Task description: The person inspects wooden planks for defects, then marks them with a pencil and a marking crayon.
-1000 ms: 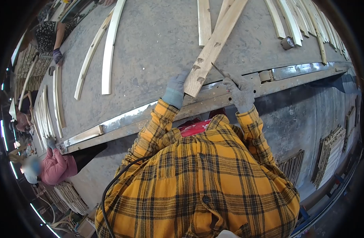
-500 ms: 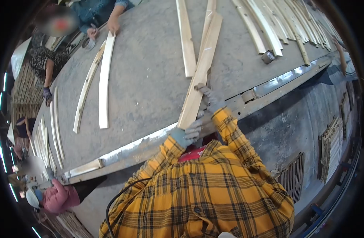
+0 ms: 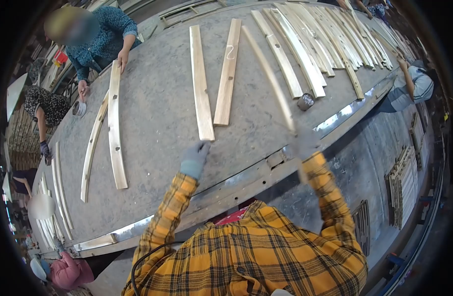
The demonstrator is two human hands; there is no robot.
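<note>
Our left hand (image 3: 194,159) is open, fingers spread, just below the near end of a wood strip (image 3: 200,84) lying flat on the gray table (image 3: 157,113). Our right hand (image 3: 301,143) is blurry, so we cannot tell its grip. We should set strips down straight, side by side.

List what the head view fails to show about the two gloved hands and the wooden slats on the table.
1. Right hand: smeared by motion blur, so its grip and what it holds, perhaps the thin slat, cannot be told.
2. Left hand: seen from behind near the flat slat; contact is unclear.
3. Marking on the marked slat: too small to read.
4. Stacked slats: overlapping, so uncountable.
</note>
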